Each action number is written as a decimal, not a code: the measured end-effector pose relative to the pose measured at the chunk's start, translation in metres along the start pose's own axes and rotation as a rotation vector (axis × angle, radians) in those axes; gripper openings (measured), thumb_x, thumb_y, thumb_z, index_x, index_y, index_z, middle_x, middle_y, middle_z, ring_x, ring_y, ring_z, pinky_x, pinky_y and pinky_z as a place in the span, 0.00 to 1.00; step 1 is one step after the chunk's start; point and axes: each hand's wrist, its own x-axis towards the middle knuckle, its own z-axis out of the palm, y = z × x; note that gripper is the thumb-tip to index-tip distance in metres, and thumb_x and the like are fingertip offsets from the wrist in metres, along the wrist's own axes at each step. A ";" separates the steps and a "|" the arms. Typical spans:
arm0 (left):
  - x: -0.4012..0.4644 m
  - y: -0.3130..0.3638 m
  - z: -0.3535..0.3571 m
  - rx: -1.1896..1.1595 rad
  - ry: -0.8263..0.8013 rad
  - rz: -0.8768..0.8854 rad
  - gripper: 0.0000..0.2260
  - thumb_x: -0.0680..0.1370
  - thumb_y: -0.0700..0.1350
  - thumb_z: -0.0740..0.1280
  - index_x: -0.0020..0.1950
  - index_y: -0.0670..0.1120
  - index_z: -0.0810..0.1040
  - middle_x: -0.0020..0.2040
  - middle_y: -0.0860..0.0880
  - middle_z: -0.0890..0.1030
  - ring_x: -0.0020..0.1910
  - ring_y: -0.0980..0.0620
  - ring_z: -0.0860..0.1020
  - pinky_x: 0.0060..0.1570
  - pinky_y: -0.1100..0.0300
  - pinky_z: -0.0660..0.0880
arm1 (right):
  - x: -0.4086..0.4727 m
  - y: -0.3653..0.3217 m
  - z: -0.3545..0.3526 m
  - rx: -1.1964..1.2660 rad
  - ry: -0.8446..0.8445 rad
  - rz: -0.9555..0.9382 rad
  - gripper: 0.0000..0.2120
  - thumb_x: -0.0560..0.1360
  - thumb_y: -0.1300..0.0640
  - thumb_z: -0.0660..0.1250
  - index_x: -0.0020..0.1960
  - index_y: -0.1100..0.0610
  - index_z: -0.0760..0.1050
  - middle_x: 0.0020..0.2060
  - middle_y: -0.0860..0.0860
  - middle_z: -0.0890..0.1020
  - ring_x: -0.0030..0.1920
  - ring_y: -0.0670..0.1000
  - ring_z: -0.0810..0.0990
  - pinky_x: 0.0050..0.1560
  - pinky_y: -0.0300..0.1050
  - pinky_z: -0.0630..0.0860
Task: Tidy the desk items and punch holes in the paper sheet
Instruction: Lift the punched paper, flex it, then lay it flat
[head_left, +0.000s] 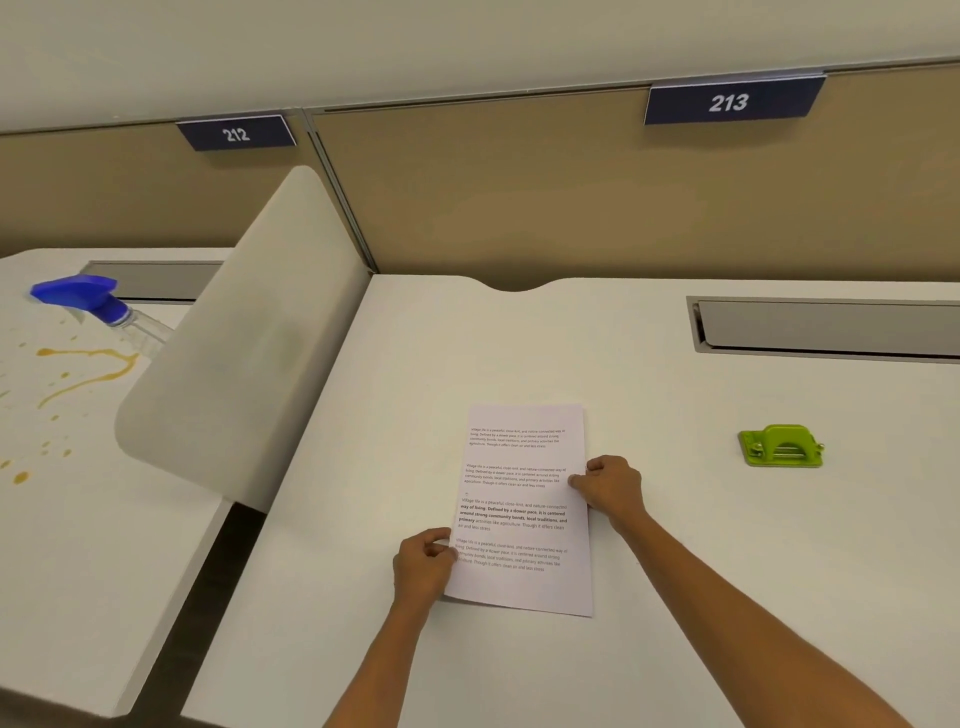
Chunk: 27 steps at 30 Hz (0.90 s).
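Note:
A white paper sheet (519, 514) with several printed paragraphs lies flat on the white desk (701, 545), near its front middle. My left hand (423, 564) pinches the sheet's left edge low down. My right hand (610, 486) pinches its right edge about halfway up. A bright green hole punch (782, 447) sits on the desk to the right of the sheet, well apart from both hands.
A rounded white divider panel (244, 353) separates this desk from the neighbouring one on the left, where a blue-headed spray bottle (98, 304) lies beside orange-brown spill stains (83, 374). A grey cable slot (831, 327) runs along the back right. Tan partition walls carry signs 212 and 213.

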 end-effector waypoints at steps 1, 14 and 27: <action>-0.001 0.000 0.001 0.014 0.009 0.010 0.13 0.74 0.35 0.70 0.57 0.44 0.83 0.42 0.46 0.84 0.42 0.49 0.80 0.46 0.59 0.75 | -0.001 -0.001 0.000 -0.014 0.002 -0.001 0.15 0.67 0.61 0.73 0.49 0.70 0.78 0.41 0.61 0.84 0.48 0.62 0.82 0.53 0.55 0.80; -0.004 -0.001 -0.004 0.260 -0.044 0.193 0.15 0.69 0.38 0.78 0.53 0.45 0.79 0.43 0.49 0.79 0.37 0.52 0.76 0.44 0.63 0.74 | -0.011 0.007 -0.013 0.064 -0.071 0.128 0.28 0.66 0.56 0.76 0.63 0.61 0.72 0.57 0.58 0.79 0.51 0.57 0.83 0.52 0.52 0.82; -0.011 -0.011 -0.006 0.357 -0.107 0.280 0.37 0.65 0.40 0.81 0.70 0.43 0.68 0.53 0.48 0.76 0.48 0.50 0.76 0.45 0.63 0.74 | -0.030 0.021 -0.008 0.140 -0.075 0.170 0.23 0.67 0.58 0.76 0.58 0.58 0.72 0.55 0.58 0.80 0.52 0.57 0.84 0.47 0.50 0.82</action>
